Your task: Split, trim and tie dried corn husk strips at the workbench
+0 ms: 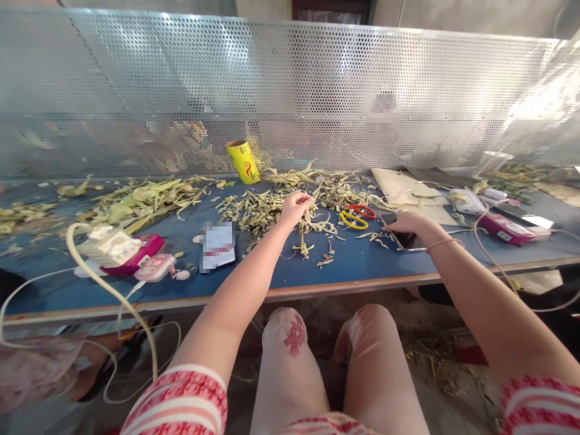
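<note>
My left hand (295,208) is closed in a pinch above a heap of dried, shredded plant leaves (254,211). Whatever its fingertips hold is too small to make out among the strips. On the right, my right hand (410,223) has its fingers closed on a smartphone (408,240) with a dark screen, lying at the table's near side and partly covered by the hand. Between the hands are scissors with one red and one yellow handle loop (354,222); their blades are hidden in the leaf pieces.
A yellow tube (244,162) leans near the perforated metal screen (272,90). More leaves (140,202) lie left. A second phone (218,246), a pink earphone case (155,267), power strips (131,254) with cables, and cardboard (403,187) are on the blue table (312,275).
</note>
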### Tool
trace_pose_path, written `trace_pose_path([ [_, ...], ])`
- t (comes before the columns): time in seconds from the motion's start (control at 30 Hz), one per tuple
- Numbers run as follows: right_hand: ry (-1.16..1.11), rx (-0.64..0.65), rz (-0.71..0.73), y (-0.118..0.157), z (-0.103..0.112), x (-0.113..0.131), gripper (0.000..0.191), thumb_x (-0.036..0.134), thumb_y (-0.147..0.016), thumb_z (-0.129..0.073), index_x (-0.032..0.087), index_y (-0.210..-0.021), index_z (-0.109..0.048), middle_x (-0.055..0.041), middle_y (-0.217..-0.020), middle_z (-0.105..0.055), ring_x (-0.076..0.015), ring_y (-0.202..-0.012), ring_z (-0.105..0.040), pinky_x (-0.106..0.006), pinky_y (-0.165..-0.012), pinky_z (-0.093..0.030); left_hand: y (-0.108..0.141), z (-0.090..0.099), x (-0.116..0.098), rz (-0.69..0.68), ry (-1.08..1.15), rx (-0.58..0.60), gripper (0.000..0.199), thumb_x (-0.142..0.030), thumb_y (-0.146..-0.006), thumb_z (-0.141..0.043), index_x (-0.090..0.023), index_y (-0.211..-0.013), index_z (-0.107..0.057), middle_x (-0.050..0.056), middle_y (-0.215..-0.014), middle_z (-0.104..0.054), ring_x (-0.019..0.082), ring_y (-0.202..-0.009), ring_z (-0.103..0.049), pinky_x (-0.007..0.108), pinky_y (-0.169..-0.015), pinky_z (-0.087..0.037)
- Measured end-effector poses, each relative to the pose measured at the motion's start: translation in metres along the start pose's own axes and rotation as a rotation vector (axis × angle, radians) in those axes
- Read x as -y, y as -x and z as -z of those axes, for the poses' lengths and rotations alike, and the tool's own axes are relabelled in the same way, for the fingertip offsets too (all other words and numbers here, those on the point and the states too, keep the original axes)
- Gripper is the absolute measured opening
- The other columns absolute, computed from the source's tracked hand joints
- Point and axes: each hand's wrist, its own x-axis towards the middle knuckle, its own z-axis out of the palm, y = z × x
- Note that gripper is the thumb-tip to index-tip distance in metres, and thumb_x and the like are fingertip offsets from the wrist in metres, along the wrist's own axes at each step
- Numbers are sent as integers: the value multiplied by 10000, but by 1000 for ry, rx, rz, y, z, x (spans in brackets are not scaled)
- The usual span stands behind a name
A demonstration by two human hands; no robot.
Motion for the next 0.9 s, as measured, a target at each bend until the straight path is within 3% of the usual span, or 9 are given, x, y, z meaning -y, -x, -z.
trace_pose_path([
  [0.1, 79, 121, -56, 5, 6, 3, 379, 439, -656, -697, 94, -809, -721, -157, -749, -707, -271, -710, -667, -331, -587, -502, 0, 0, 0, -12, 6, 10, 71, -216, -708, -659, -147, -719, -648, -24, -553, -555, 78, -471, -470, 214, -491, -387],
  [0.27, 23, 75, -49, 5, 10, 2, 365, 422, -635, -719, 92, -791, -731, -110, -654, -681, -259, -643, -646, -344, -560, -500, 0, 0, 0, -20, 26, -2, 83, -228, -694, -670, -148, -712, -651, -24, -532, -554, 81, -461, -463, 216, -484, -390],
  [0.43, -41, 93, -79, 1, 12, -3, 380, 467, -577, -778, 155, -791, -740, -66, -631, -673, -277, -710, -644, -379, -645, -518, -2, 1, 2, -29, 1, -3, 83, -230, -693, -665, -151, -718, -660, -20, -540, -563, 78, -449, -456, 215, -474, -392],
  [0.53, -91, 75, -29, 0, 12, -15, 407, 509, -609, -758, 146, -793, -731, -102, -728, -706, -292, -777, -642, -383, -725, -518, -4, 2, 7, -44, -19, 12, 101, -250, -698, -668, -154, -732, -665, -18, -546, -569, 82, -456, -468, 217, -481, -400],
  [0.63, -205, 11, -5, 3, 9, -35, 453, 540, -668, -707, 150, -900, -713, -122, -951, -718, -310, -918, -635, -393, -840, -502, -5, 3, 10, -57, -23, 30, 121, -274, -704, -673, -158, -734, -665, -16, -541, -566, 89, -469, -483, 220, -493, -407],
  [0.77, -490, 27, -1, 13, -4, -60, 496, 562, -746, -613, 172, -1048, -666, -114, -1206, -646, -290, -1099, -592, -403, -973, -450, -5, 3, 11, -60, -10, 23, 121, -281, -711, -667, -161, -727, -658, -21, -535, -553, 86, -461, -469, 216, -479, -387],
  [0.9, -759, 15, 18, 21, -19, -66, 497, 563, -754, -600, 198, -1089, -637, -91, -1208, -644, -257, -1079, -607, -369, -958, -470, -5, 2, 10, -59, 10, 14, 137, -296, -715, -658, -160, -712, -649, -20, -550, -563, 76, -451, -448, 212, -469, -364],
])
